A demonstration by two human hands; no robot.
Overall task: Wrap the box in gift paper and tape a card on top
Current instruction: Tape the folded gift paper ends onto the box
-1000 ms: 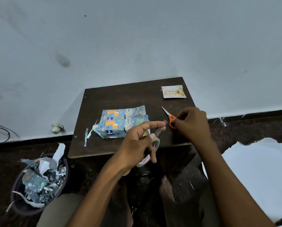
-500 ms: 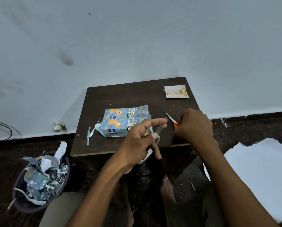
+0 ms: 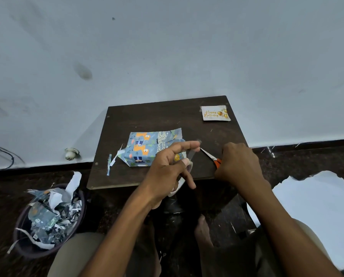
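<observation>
My left hand (image 3: 167, 168) pinches a clear tape strip (image 3: 191, 153) pulled taut from its roll (image 3: 182, 176). My right hand (image 3: 240, 163) grips the orange-handled scissors (image 3: 212, 157). Best cut square, near the roll, tension maintained.

The wrapped box (image 3: 147, 148) lies in the middle of the worktop (image 3: 157, 116), and the card (image 3: 215, 113) lies at its far right corner. The scissors (image 3: 212, 157) are right of the box. A bin (image 3: 47, 218) stands on the floor, left of the worktop.
</observation>
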